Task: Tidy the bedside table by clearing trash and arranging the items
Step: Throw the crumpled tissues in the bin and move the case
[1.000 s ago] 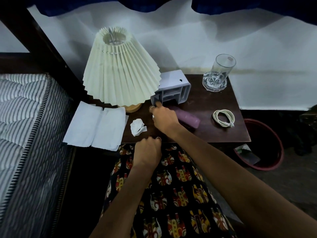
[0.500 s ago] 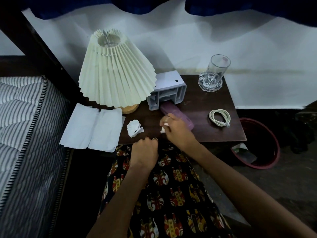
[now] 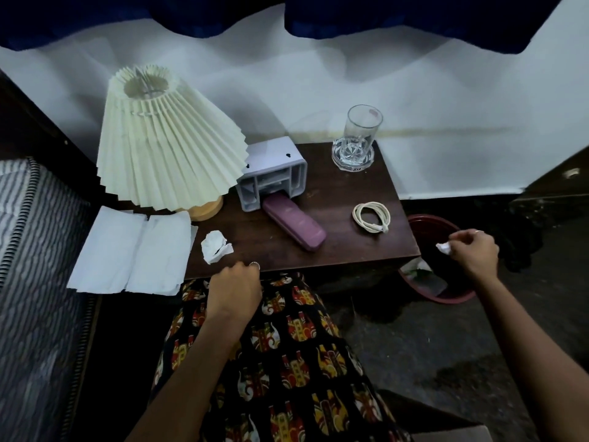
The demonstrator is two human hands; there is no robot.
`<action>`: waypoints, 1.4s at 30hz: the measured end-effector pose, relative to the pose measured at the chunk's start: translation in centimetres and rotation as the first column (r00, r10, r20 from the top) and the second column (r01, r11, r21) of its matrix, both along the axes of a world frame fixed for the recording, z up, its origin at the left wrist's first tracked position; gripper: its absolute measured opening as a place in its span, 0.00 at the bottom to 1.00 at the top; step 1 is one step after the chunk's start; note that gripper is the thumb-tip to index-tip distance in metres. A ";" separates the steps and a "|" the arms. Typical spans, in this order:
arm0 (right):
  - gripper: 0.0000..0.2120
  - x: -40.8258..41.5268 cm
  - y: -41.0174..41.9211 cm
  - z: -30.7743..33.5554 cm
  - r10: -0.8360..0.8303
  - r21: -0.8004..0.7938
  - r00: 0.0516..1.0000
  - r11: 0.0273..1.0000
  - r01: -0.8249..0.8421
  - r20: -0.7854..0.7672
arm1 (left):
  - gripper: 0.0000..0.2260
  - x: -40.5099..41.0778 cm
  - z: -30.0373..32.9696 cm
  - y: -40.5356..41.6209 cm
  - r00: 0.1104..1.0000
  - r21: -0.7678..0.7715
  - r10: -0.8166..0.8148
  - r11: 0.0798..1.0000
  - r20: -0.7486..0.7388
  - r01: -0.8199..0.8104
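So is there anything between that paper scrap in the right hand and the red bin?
Nothing visible. The right hand pinches the paper scrap directly over the open red bin beside the table, with only air below it.
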State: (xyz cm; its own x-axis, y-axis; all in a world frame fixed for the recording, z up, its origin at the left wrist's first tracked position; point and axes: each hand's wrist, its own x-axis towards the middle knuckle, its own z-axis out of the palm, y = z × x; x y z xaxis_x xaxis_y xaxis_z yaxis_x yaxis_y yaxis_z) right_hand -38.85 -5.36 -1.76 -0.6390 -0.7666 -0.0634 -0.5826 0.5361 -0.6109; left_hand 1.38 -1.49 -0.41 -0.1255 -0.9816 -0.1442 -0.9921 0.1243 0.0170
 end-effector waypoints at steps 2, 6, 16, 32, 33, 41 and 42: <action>0.11 -1.2 0.3 -1.0 -0.028 0.105 0.999 0.994 0.024 0.031 | 0.10 -0.1 0.0 0.0 1.000 -0.001 -0.001 1.000 0.006 0.001; 0.16 -2.7 -0.1 -1.9 -0.074 0.134 0.997 0.989 0.070 0.027 | 0.10 -0.2 0.0 -0.1 1.000 0.008 0.010 1.000 0.011 -0.010; 0.12 0.9 -1.3 1.5 0.033 -0.261 0.999 0.965 -0.035 -0.013 | 0.10 -0.3 0.0 0.0 1.000 0.023 0.030 0.999 0.000 -0.030; 0.22 32.0 -3.7 3.3 0.993 0.035 0.114 0.114 -0.993 0.015 | 0.13 0.4 1.1 1.0 0.999 0.130 -0.043 0.991 0.026 0.040; 0.25 33.1 -4.2 3.0 0.998 0.096 0.065 0.064 -0.993 0.008 | 0.12 0.5 1.2 1.1 0.999 0.142 -0.044 0.989 0.027 0.039; 0.31 35.7 -6.1 0.7 0.990 0.452 -0.137 -0.132 -0.882 0.020 | 0.10 0.8 1.3 1.0 0.998 0.143 -0.057 0.988 0.000 0.056; 0.28 35.5 -6.1 0.8 0.991 0.430 -0.131 -0.114 -0.896 -0.011 | 0.10 0.9 1.3 1.0 0.998 0.142 -0.056 0.988 -0.008 0.056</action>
